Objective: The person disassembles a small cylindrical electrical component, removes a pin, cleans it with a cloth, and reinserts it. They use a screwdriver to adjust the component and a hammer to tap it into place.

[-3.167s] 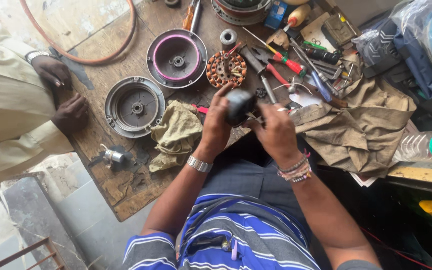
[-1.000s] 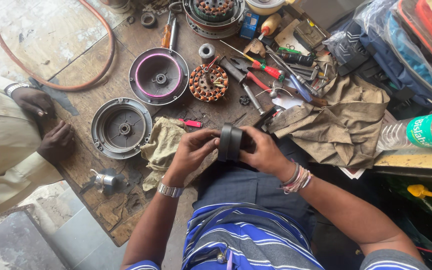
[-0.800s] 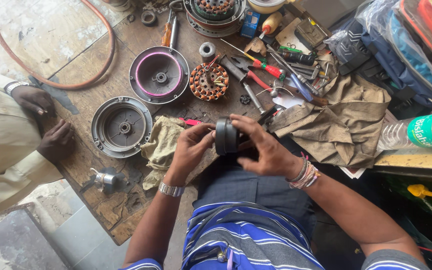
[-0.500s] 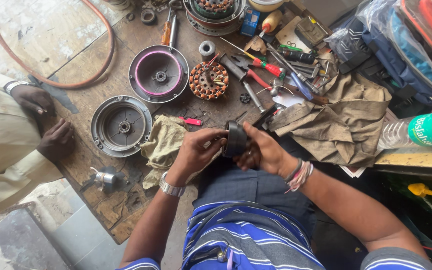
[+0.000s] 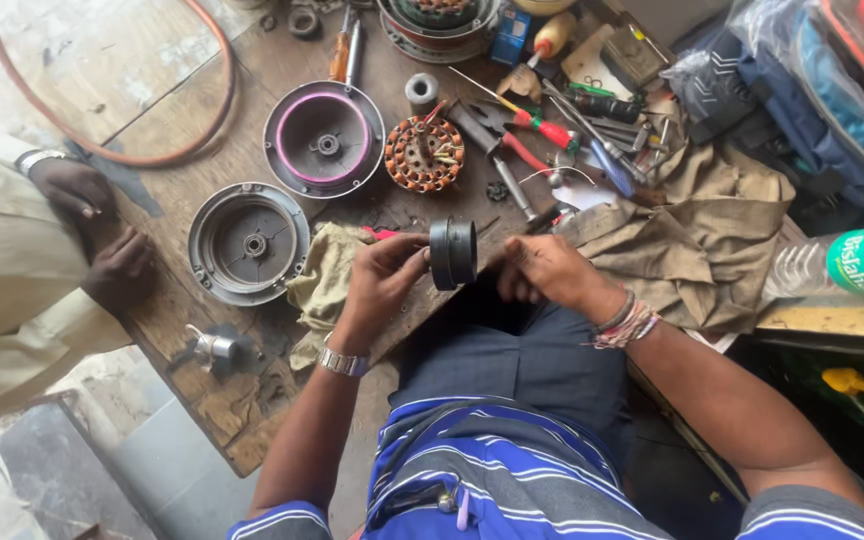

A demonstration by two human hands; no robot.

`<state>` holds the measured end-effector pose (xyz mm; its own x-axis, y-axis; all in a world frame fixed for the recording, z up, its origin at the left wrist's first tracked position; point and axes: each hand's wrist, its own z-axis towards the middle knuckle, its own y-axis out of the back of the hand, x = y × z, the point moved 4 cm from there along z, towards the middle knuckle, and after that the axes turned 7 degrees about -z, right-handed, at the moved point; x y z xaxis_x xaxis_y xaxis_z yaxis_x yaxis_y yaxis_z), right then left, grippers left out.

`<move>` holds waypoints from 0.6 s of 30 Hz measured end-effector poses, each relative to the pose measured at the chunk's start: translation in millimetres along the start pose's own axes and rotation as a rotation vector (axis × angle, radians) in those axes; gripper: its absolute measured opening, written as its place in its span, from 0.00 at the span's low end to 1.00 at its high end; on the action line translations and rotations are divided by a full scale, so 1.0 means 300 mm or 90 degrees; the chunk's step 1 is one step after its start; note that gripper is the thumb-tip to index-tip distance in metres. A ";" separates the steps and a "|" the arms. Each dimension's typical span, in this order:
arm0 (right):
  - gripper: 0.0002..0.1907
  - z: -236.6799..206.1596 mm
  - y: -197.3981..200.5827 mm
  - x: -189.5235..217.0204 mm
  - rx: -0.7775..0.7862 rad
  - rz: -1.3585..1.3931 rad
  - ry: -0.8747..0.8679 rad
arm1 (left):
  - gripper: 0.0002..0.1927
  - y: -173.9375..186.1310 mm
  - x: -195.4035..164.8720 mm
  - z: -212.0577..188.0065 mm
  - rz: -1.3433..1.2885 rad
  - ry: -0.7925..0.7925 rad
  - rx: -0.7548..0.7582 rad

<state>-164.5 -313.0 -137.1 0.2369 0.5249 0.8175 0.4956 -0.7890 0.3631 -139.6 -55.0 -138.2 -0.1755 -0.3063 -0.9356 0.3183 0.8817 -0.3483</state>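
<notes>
We look down past our blue striped shirt [image 5: 472, 470] and grey trousers [image 5: 522, 360] to the edge of the wooden surface [image 5: 242, 420]. Our left hand [image 5: 384, 277] is curled around a black drum-shaped part [image 5: 452, 253], fingers pinching its left face and holding it on edge just above the surface rim. Our right hand [image 5: 544, 272] sits at three o'clock of the part, just beside it, fingers loosely bent; we cannot tell whether it touches the part or holds anything.

At nine o'clock of the left hand lies a crumpled yellowish rag [image 5: 324, 282], and beyond that a round grey metal cover [image 5: 248, 243], open side up. At seven o'clock of that cover stands a small shiny metal fitting [image 5: 210, 347]. Another person's two hands [image 5: 102, 230] rest on the surface's left edge, in a cream sleeve [image 5: 2, 290].

Farther off, at eleven o'clock, sits a second round cover with a pink rim [image 5: 324, 139], and at twelve o'clock a copper-wound coil ring [image 5: 424, 154]. At one o'clock lie red-handled pliers [image 5: 512, 135] among loose tools. At three o'clock of the right hand a brown cloth [image 5: 692, 240] is spread, with a clear plastic bottle [image 5: 842, 265] on its side beyond it. An orange hose [image 5: 132, 150] loops at the far left.
</notes>
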 end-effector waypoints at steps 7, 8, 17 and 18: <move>0.40 -0.097 -0.017 0.298 -0.282 -0.393 0.557 | 0.11 -0.029 -0.024 0.028 0.006 -0.003 0.042; 0.37 -0.093 -0.020 0.306 -0.279 -0.378 0.550 | 0.11 -0.033 -0.041 0.024 0.065 -0.041 0.040; 0.23 0.055 -0.082 -0.078 0.063 0.323 -0.052 | 0.11 -0.040 -0.026 0.014 0.101 -0.096 0.079; 0.25 0.056 -0.071 -0.107 0.076 0.294 -0.035 | 0.12 -0.035 0.000 0.013 0.001 -0.056 0.085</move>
<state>-168.7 -307.6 -178.7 0.4970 0.1473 0.8551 0.4199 -0.9032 -0.0885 -139.4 -65.8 -134.6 -0.0949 -0.3394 -0.9358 0.4400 0.8289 -0.3453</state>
